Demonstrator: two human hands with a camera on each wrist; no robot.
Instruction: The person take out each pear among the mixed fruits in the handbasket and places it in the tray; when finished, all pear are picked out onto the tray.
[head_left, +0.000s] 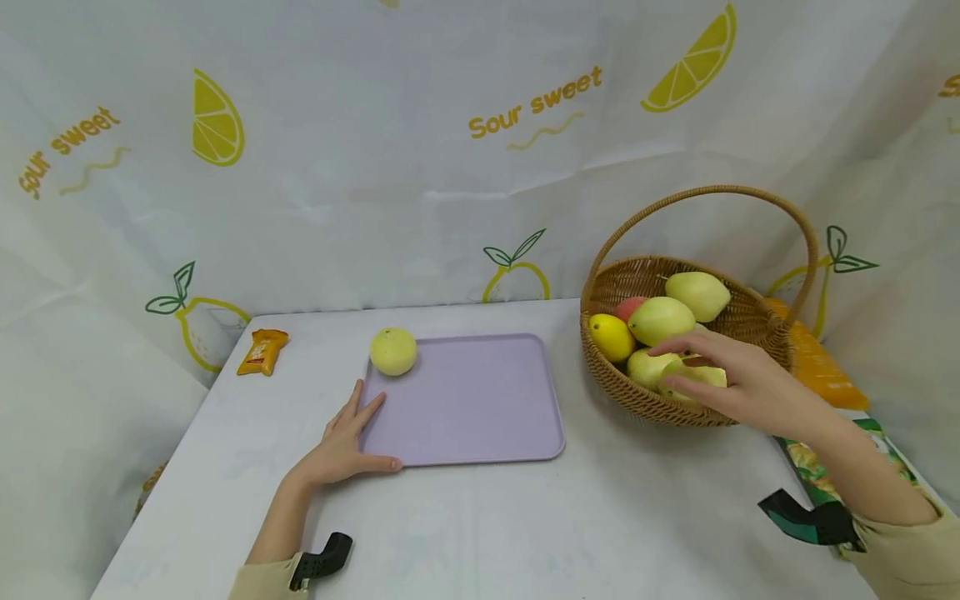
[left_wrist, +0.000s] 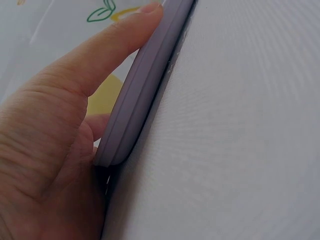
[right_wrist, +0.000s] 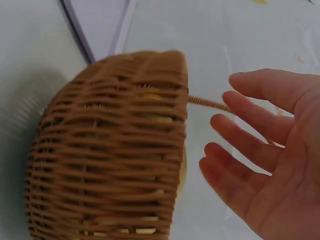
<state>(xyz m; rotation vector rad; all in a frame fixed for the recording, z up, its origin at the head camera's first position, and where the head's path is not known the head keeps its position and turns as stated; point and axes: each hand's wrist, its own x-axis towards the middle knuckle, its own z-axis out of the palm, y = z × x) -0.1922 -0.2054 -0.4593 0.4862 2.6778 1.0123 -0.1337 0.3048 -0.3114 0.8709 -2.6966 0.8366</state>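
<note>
My left hand lies at the near left corner of a lilac tray, fingers spread along the left side and thumb on the front rim. In the left wrist view the thumb touches the tray's edge. A round pale-green fruit sits on the tray's far left corner. Over the near right side of a wicker basket hovers my right hand, fingers loosely bent and holding nothing. Below and beside it are several pale-green pears, a lemon and a partly hidden red fruit.
An orange-wrapped snack lies at the table's far left. Right of the basket are an orange packet and a green printed packet, partly behind the right arm. The basket's tall handle arches up before the curtain.
</note>
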